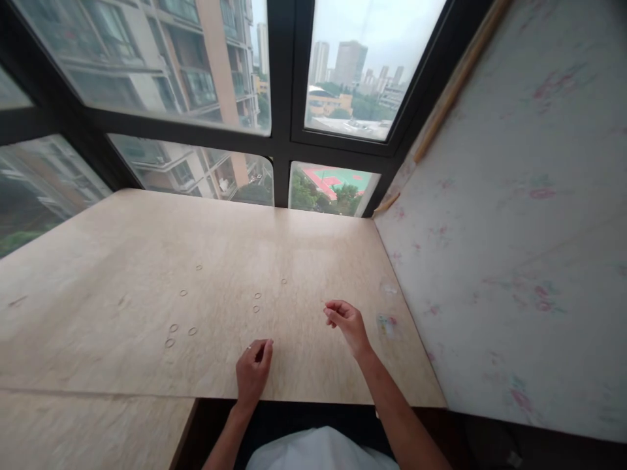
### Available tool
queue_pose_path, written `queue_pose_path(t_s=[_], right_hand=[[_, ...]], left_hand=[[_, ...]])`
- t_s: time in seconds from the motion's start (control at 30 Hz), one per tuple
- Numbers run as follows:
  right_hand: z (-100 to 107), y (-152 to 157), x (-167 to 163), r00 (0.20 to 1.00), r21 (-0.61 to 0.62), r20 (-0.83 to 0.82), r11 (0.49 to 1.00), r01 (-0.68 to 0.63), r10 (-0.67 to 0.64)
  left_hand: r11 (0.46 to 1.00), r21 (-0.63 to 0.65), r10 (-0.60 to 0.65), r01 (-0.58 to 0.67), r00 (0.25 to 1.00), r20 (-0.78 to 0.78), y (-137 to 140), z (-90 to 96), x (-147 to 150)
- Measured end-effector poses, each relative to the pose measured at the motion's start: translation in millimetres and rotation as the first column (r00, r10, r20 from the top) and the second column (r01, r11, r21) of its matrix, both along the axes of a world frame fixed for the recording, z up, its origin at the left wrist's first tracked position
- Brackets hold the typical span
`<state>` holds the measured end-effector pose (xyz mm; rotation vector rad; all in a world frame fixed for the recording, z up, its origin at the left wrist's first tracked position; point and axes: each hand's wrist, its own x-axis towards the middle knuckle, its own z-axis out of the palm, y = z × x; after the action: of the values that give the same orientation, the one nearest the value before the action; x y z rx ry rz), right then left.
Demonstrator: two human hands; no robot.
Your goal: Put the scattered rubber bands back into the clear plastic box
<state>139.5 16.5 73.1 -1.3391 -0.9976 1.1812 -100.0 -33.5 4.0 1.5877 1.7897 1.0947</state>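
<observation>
My left hand (253, 369) hovers or rests near the front of the tabletop, its fingers curled and the thumb drawn in; whether anything is pinched there is hidden. A small band (249, 348) shows on one of its fingers. Farther right, my right hand (345, 320) pinches thumb and fingertips together, with a tiny thin thing at the tips, too small to name. Several small thin rings lie flat on the surface: a pair (257, 296) beyond my left hand, a lone ring (284, 281) between the hands, and a loose group (174, 328) at the left.
The beige marbled tabletop (313, 261) runs back to dark-framed windows (281, 140). A floral-papered wall (490, 261) borders it at the right. Near that wall lies a small clear packet with coloured print (388, 324). Another tabletop section (88, 427) is at front left.
</observation>
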Motion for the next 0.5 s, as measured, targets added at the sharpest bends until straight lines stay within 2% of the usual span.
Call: queue_pose_path(t_s=[0.27,0.5], right_hand=[[-9.2,-54.7,61.2,0.951,-0.027,0.067,0.952,0.306,-0.303],[-22.2,-73.8,108.1,0.862,0.034,0.198,0.882,0.470,-0.467]], left_hand=[[0.999,-0.031,0.022,-0.023,0.999,-0.045,2.0,2.2,1.7],[0.998,-0.043,0.039,-0.042,0.996,-0.080,4.3,6.7,4.7]])
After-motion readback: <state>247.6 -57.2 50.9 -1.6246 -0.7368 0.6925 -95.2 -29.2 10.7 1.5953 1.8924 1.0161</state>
